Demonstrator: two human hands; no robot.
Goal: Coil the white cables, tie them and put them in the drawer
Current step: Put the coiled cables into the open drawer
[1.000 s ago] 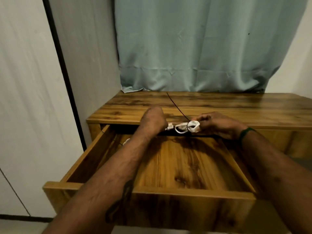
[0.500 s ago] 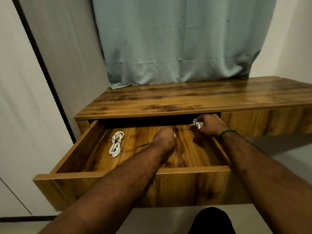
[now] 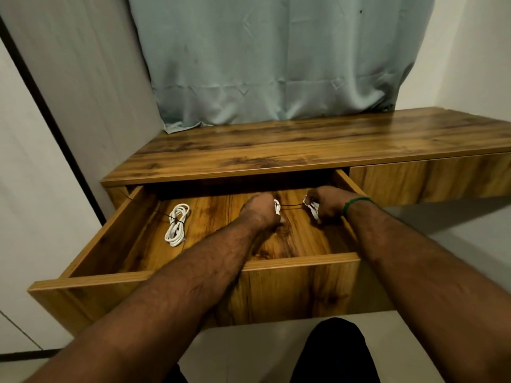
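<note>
Both my hands are inside the open wooden drawer. My right hand grips a white cable bundle near the drawer's right wall. My left hand is curled around a bit of white cable at the drawer's middle. A thin black string stretches taut between the two hands. A second white cable coil, tied with a black string round its middle, lies on the drawer floor at the left.
The wooden desk top runs above the drawer, with a closed drawer front to the right. A pale blue curtain hangs behind. A grey cabinet wall stands on the left. A dark-clothed knee shows below.
Both hands moved from the desk edge down into the drawer with the cable bundle. The view shifted, revealing the tied coil on the left. The black string is now pulled taut between the hands.
</note>
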